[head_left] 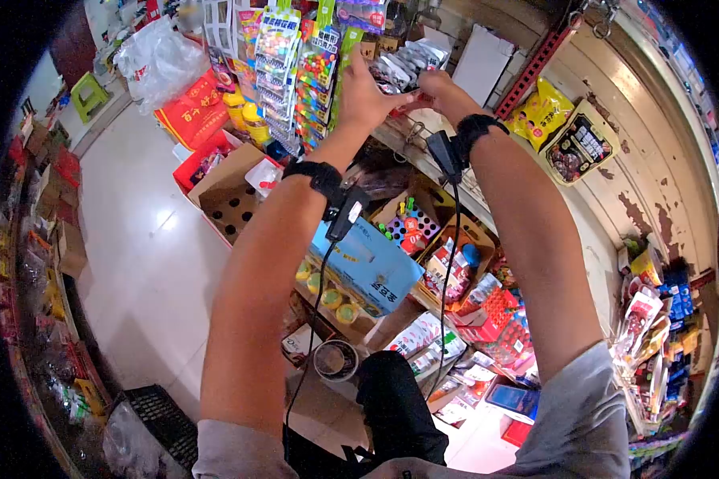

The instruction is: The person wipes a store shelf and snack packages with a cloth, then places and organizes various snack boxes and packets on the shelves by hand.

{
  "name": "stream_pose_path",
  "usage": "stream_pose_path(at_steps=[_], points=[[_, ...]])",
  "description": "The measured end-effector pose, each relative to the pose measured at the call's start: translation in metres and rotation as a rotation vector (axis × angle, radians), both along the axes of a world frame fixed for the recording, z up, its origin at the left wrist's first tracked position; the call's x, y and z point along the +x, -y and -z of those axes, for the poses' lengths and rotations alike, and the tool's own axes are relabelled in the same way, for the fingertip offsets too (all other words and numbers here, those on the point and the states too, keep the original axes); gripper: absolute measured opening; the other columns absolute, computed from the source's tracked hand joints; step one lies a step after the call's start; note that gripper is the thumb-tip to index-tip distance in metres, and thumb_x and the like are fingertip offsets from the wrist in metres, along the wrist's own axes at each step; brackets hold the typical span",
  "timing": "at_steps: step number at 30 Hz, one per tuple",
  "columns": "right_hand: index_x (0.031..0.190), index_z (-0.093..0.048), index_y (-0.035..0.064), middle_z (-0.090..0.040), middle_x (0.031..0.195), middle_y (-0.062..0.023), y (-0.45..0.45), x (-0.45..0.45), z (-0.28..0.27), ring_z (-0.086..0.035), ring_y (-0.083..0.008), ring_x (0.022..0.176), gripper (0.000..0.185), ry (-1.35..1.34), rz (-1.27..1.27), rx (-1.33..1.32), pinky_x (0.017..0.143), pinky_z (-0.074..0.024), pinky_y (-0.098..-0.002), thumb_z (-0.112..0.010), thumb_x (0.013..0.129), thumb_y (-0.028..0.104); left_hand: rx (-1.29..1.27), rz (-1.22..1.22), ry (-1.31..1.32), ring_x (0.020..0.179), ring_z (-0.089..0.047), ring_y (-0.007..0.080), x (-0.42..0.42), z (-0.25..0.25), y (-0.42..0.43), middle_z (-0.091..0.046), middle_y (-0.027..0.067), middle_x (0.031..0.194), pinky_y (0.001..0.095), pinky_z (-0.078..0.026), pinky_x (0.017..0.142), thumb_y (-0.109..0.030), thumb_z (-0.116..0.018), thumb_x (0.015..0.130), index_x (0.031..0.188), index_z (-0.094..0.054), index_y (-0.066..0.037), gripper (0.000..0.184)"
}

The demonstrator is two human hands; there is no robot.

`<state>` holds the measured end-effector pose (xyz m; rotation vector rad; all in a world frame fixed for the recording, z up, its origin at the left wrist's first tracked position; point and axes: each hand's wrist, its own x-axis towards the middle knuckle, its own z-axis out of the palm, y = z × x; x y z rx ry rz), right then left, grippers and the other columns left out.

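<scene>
Both arms reach up to the top middle of the head view. My left hand (363, 100) is beside the hanging strips of candy packets (315, 76), its fingers partly hidden at the green-edged strip. My right hand (442, 92) is at the near edge of a box of silver packets (403, 68), with its fingertips close to my left hand's thumb. Whether either hand holds something is too small to make out. Black straps with cabled devices are round both wrists.
Below the hands, shelves hold a blue box (367, 263), an open cardboard box (228, 195) and bagged snacks. A yellow snack bag (540, 113) hangs on the right wall. A black crate (156, 423) stands at lower left, and a green stool (89, 97) at upper left.
</scene>
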<state>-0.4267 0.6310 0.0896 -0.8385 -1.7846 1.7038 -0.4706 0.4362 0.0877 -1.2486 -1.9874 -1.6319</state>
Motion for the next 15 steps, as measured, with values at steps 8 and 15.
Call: stream_pose_path(at_steps=[8,15], points=[[0.090,-0.056,-0.0104,-0.061,0.087,-0.0223,0.022,-0.008,-0.019,-0.066,-0.0450,0.078,0.014,0.099,0.107,0.009,0.055,-0.0550,-0.0589,-0.052,0.084,0.002,-0.177,0.056,0.064,0.110,-0.057,0.0445,0.002,0.021,0.022,-0.057,0.0290,0.122,0.0447,-0.044,0.098,-0.041,-0.075,0.077,0.140,-0.021,0.010,0.097],[0.079,-0.061,0.0016,-0.063,0.078,-0.0136,-0.022,-0.019,0.009,-0.064,-0.0283,0.077,0.024,0.152,0.003,0.048,0.063,-0.0493,-0.0453,-0.051,0.092,0.020,-0.199,0.130,0.105,0.126,-0.047,0.0392,0.007,0.022,0.021,-0.053,0.0253,0.132,0.0420,-0.035,0.107,-0.043,-0.070,0.082,0.145,-0.008,0.010,0.103]])
